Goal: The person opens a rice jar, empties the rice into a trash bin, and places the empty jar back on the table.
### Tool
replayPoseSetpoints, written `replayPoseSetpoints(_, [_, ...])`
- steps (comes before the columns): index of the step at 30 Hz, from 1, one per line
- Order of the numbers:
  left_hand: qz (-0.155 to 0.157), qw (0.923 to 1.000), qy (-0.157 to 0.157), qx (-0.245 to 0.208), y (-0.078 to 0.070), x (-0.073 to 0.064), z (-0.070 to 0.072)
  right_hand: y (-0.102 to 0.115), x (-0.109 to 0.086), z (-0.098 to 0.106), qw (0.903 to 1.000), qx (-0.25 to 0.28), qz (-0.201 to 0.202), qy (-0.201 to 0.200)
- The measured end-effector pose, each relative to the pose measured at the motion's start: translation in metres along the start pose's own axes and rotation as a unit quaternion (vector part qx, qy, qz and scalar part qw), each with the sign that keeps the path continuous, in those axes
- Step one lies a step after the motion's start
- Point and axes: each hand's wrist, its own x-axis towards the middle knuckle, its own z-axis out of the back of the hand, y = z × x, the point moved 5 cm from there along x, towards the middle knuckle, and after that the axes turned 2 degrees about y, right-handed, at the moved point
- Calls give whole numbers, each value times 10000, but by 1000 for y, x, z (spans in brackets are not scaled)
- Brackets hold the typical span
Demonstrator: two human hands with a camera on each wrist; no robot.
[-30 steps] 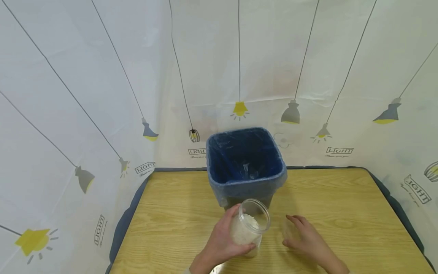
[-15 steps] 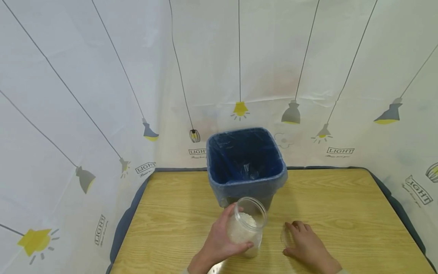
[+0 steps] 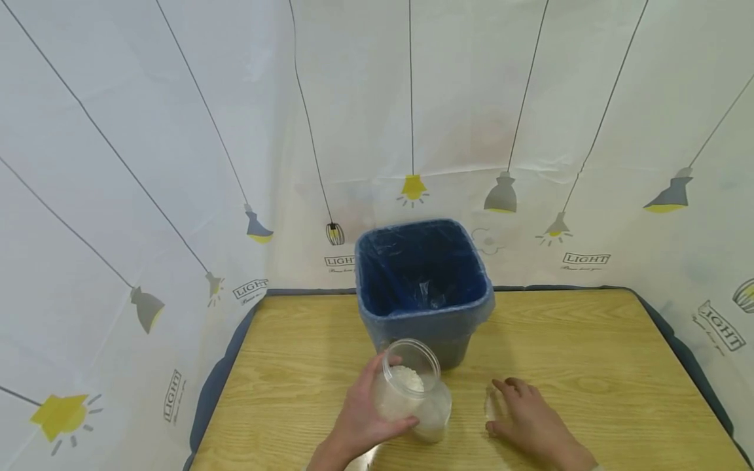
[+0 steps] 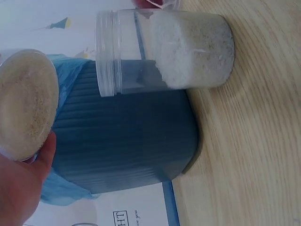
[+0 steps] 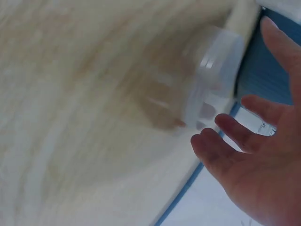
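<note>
My left hand grips a clear plastic jar part-filled with white, rice-like grains, tilted with its open mouth up and away. In the left wrist view its round base faces the camera, above the table. Just to its right stands a second open clear jar, also holding white grains; in the head view the held jar overlaps it. My right hand is beside a third clear jar, its fingers spread and loosely bent near the jar's rim. No grains show in that one.
A blue bin lined with a translucent blue bag stands behind the jars on the wooden table. A white sheet printed with lamps walls in the back and sides. A small white thing shows by my left wrist.
My left hand has carried the held jar a little to the left, uncovering more of the standing jar. My right hand has shifted slightly nearer to me, staying by the third jar.
</note>
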Motion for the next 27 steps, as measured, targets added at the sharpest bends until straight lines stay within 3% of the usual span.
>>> replayPoseSetpoints(3, [23, 10000, -86, 20, 0, -2, 9, 3, 0, 14, 9996, 197, -6, -209])
replayPoseSetpoints(6, [169, 9996, -209, 125, 2, -3, 20, 7, -1, 32, 9966, 341, 171, -735])
replayPoseSetpoints(11, [254, 9975, -521, 411, 8, -6, 42, 11, -7, 59, 9843, 465, 422, -1649])
replayPoseSetpoints(16, [294, 9940, -866, 608, 13, -4, 67, 14, -9, 80, 9715, 609, 536, -2228])
replayPoseSetpoints(20, [517, 9897, -1055, 812, 14, 2, 85, 20, -7, 98, 9618, 849, 613, -2530])
replayPoseSetpoints(27, [449, 9831, -1217, 1289, 10, 24, 111, 41, 6, 132, 9532, 1322, 472, -2678])
